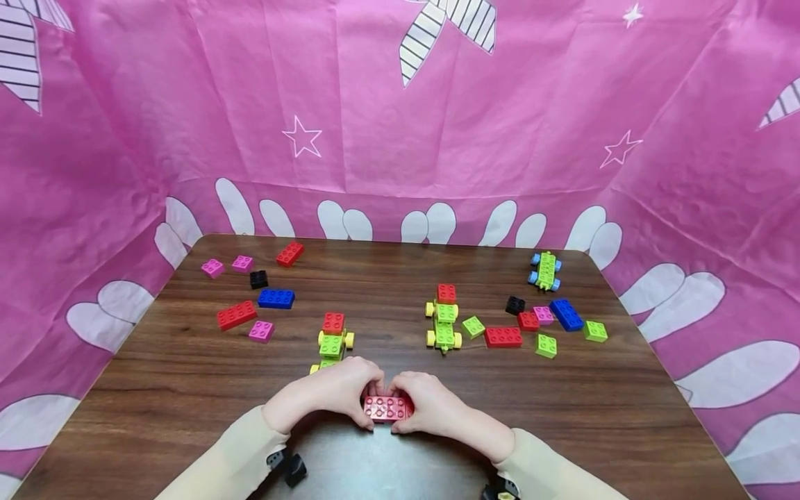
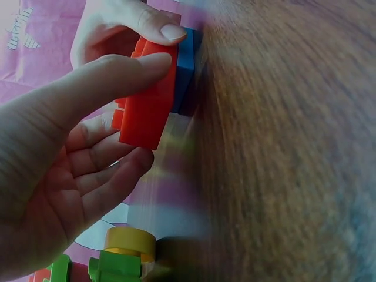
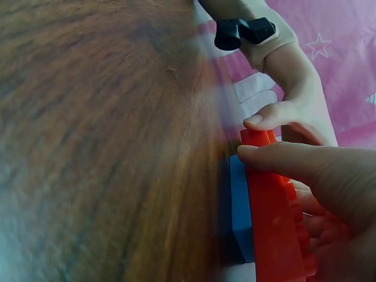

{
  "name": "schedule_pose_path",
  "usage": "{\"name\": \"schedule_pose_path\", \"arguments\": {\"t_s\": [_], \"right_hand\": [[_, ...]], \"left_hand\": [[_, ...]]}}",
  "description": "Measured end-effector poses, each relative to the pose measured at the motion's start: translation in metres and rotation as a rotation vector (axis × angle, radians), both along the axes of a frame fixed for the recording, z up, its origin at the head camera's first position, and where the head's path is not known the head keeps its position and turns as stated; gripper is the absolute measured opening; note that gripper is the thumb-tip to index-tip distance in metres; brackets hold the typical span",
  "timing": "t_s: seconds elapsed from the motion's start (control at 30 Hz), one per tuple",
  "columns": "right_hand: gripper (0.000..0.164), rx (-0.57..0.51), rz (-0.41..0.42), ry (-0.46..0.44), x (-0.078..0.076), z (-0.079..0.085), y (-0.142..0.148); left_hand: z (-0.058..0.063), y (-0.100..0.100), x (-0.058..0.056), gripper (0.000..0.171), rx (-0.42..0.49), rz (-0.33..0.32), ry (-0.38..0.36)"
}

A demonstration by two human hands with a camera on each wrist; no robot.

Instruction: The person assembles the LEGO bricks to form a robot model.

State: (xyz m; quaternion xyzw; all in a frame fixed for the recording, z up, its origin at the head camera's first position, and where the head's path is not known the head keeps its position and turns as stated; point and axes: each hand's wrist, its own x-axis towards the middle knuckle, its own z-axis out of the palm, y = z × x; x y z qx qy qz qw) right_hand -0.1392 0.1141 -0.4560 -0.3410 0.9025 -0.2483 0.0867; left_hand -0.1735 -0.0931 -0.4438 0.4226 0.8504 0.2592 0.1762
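Observation:
A red eight-stud building brick (image 1: 385, 408) is near the front of the table between both hands. It sits on top of a blue brick (image 2: 185, 70), offset from it, and the blue one is close to the tabletop. My left hand (image 1: 342, 389) pinches one end of the red brick, thumb on the near side and fingers behind. At the other end my right hand (image 1: 431, 403) grips it the same way. Just beyond the left hand is a green wheeled base (image 1: 330, 345) with yellow wheels and a red brick on it, its near end hidden by that hand.
Another yellow-wheeled green base (image 1: 444, 333) carries a red brick (image 1: 446, 293) farther back. A blue-wheeled green base (image 1: 546, 271) stands at the far right. Several loose bricks lie at the left, including a blue brick (image 1: 276, 298), and more at the right around a red brick (image 1: 503, 337).

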Motion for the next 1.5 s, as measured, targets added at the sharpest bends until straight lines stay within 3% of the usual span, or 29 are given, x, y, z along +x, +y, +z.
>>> {"name": "schedule_pose_path", "arguments": {"t_s": [0.2, 0.37, 0.57, 0.8, 1.13, 1.37, 1.5], "right_hand": [[0.036, -0.025, -0.005, 0.007, -0.001, 0.003, 0.001], [0.034, -0.05, -0.038, 0.003, -0.006, 0.004, 0.006], [0.033, -0.118, -0.084, 0.05, -0.013, 0.007, 0.014], [0.032, -0.171, -0.113, 0.076, -0.025, 0.012, 0.022], [0.035, -0.242, -0.121, 0.061, -0.042, 0.017, 0.027], [0.04, -0.285, -0.129, 0.092, -0.05, 0.019, 0.025], [0.04, -0.332, -0.123, 0.121, -0.054, 0.021, 0.023]], "left_hand": [[0.0, 0.0, -0.002, 0.033, 0.018, -0.002, 0.025], [0.003, 0.0, -0.004, 0.03, 0.057, 0.006, 0.097], [0.007, 0.001, -0.006, 0.028, 0.108, 0.1, 0.18], [0.017, 0.004, -0.01, 0.028, 0.159, 0.209, 0.163], [0.027, 0.007, -0.016, 0.03, 0.201, 0.272, 0.233], [0.035, 0.007, -0.019, 0.034, 0.202, 0.335, 0.208], [0.039, 0.007, -0.021, 0.034, 0.218, 0.341, 0.237]]}}
